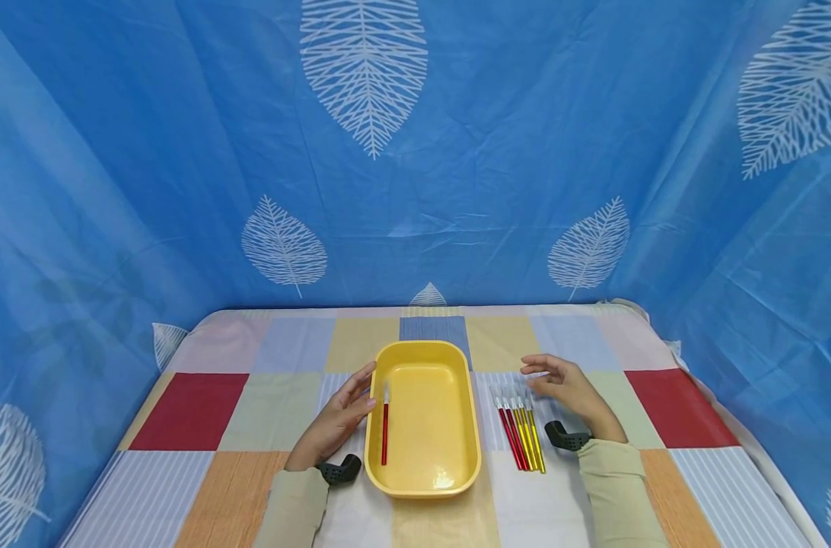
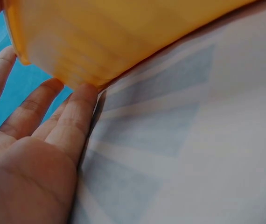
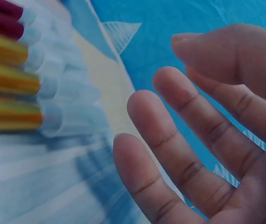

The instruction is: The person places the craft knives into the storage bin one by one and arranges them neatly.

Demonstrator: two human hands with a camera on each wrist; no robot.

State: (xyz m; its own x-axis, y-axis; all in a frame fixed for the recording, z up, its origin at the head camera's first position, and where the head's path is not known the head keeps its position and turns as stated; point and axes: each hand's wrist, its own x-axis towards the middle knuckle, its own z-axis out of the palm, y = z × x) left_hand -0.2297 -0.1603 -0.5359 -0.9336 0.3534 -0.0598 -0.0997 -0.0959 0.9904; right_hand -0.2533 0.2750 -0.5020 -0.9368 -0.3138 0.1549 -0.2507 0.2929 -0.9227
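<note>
A yellow tray [image 1: 425,487] stands upright on the table, holding one slim red pen-like stick [image 1: 384,434] with a clear, whitish end along its left side. My left hand [image 1: 340,420] is at the tray's left side, its thumb by the rim; in the left wrist view, nearly straight fingers [image 2: 79,109] touch the outer wall. To the right of the tray, several red sticks [image 1: 513,438] and gold sticks [image 1: 535,441] with clear capped ends lie side by side. My right hand [image 1: 568,387] hovers near those caps, fingers loosely bent and holding nothing.
A patchwork cloth [image 1: 203,411] covers the table. Blue curtains with white leaf prints [image 1: 443,228] hang behind it and along both sides. Each wrist wears a black camera mount, such as the right one [image 1: 565,438].
</note>
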